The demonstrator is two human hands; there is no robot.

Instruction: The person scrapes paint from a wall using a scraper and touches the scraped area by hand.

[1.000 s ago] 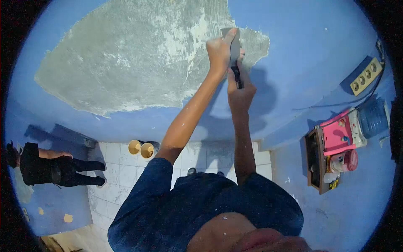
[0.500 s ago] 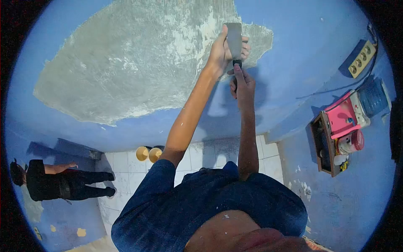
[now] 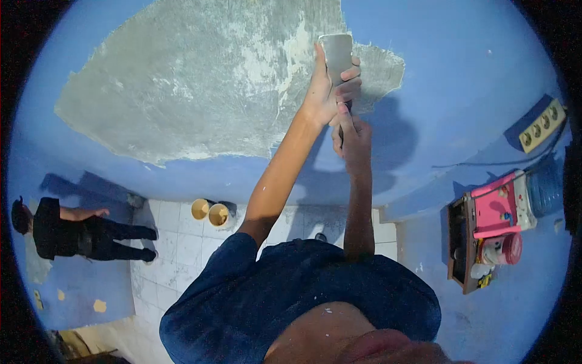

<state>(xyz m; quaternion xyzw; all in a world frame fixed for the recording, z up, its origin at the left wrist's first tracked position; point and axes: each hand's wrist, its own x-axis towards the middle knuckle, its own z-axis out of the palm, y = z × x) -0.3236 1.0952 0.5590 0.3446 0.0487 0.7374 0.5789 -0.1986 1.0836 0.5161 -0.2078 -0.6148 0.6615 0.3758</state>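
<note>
Scraper in front of the patch.
Left hand: fingers clasping the blade; right hand, just below the patch: fingers pinching the handle.

Smooth, metal-looking scraper blade in the grip; rough matt plaster behind it; matt cloth shirt below

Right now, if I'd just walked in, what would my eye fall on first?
Probably the large, ragged grey patch on the blue wall, spreading across the upper left. Next, in front of its right part, the left hand and, just below it, the right hand hold a flat-bladed tool. A bright pink item also stands out at the far right.
</note>
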